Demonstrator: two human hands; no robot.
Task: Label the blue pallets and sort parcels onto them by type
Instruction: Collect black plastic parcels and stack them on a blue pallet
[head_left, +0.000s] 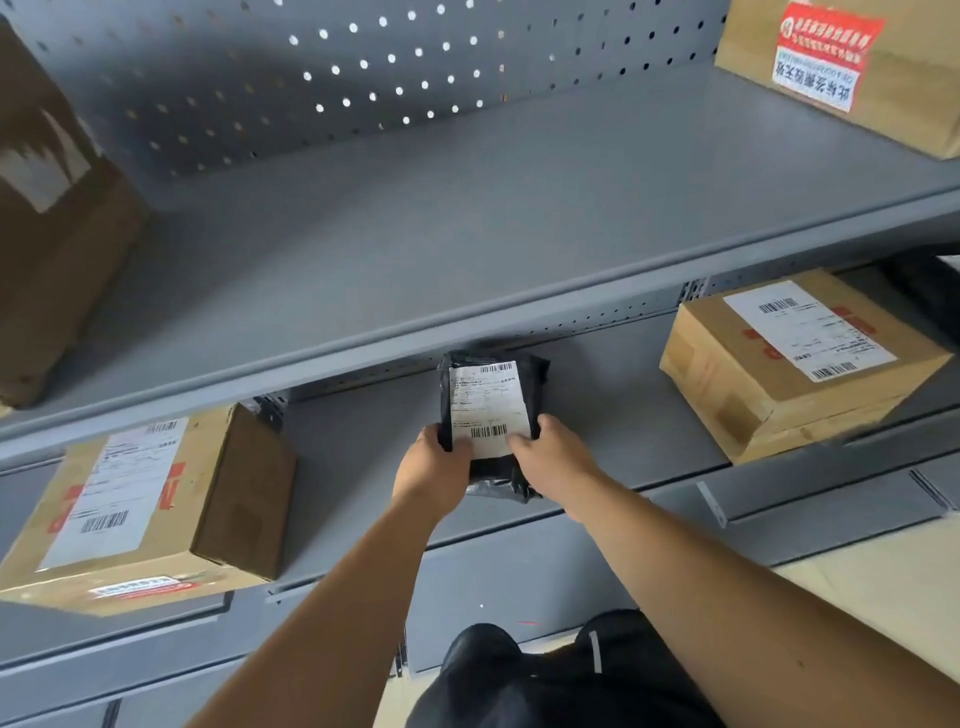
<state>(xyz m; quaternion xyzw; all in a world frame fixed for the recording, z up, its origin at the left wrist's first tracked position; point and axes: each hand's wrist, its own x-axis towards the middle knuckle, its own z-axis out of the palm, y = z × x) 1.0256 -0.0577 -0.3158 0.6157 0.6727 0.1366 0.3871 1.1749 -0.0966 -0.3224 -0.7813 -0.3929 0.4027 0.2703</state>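
Dark trousers (545, 675) fill the bottom edge of the view, with both bare forearms reaching up from them to the lower shelf (363, 447). The left hand (434, 465) and right hand (553, 457) each pinch a near corner of a black bagged parcel (488, 400), thumbs on top and fingers curled under. The parcel lies mid-shelf with its near end at the front edge and its far end tucked under the upper shelf (415, 234). Its white label faces up, likely so the type can be read before sorting. The soft bag probably calls for two hands to keep it flat. A left box (156, 509) and a right box (795, 358) sit well apart from it towards the shelf's ends. No blue pallet is in view, so this looks like the pick-up step.
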